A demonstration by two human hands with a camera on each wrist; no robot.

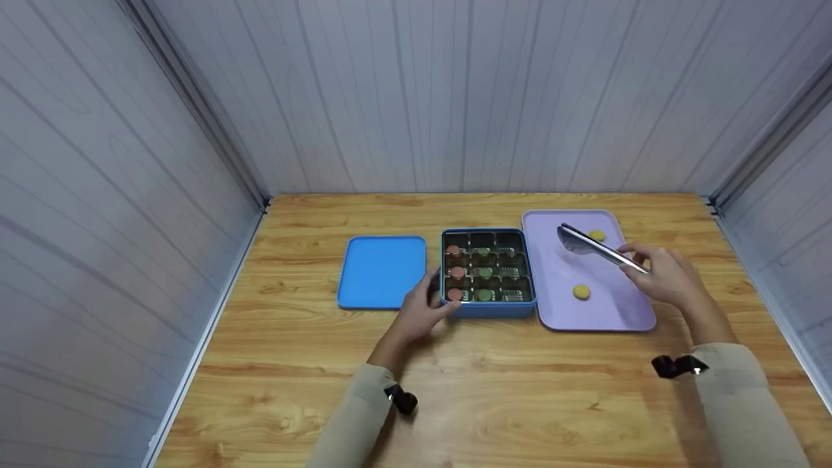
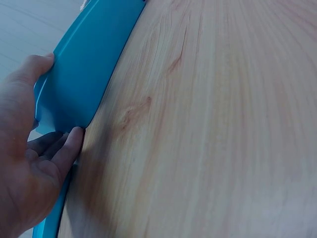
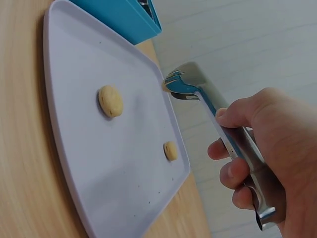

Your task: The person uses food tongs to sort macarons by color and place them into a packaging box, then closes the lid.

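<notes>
Right now metal tongs (image 1: 595,249) are gripped in the right hand (image 1: 666,276), tips held over the lilac tray (image 1: 614,312) near its far yellow cookie (image 1: 596,235); a 2nd yellow cookie (image 1: 581,292) lies nearer the front edge, well apart. The left hand (image 1: 421,311) is pressed vs the front-left corner of the blue tin (image 1: 489,307), thumb and fingers curled on its wall. The cookies are judged light, dry and crumbly, so a gentle pinch across the sides is advised; the tongs are stiff, smooth steel and are best held mid-handle. Counted: 2 cookies on tray, 1 tongs, 1 tin w/ 9 wells approx, 3 reddish pcs (image 1: 457,272), 3 green pcs (image 1: 483,272), 1 blue lid (image 1: 382,271) just left of the tin on the wooden table (image 1: 520,403)
</notes>
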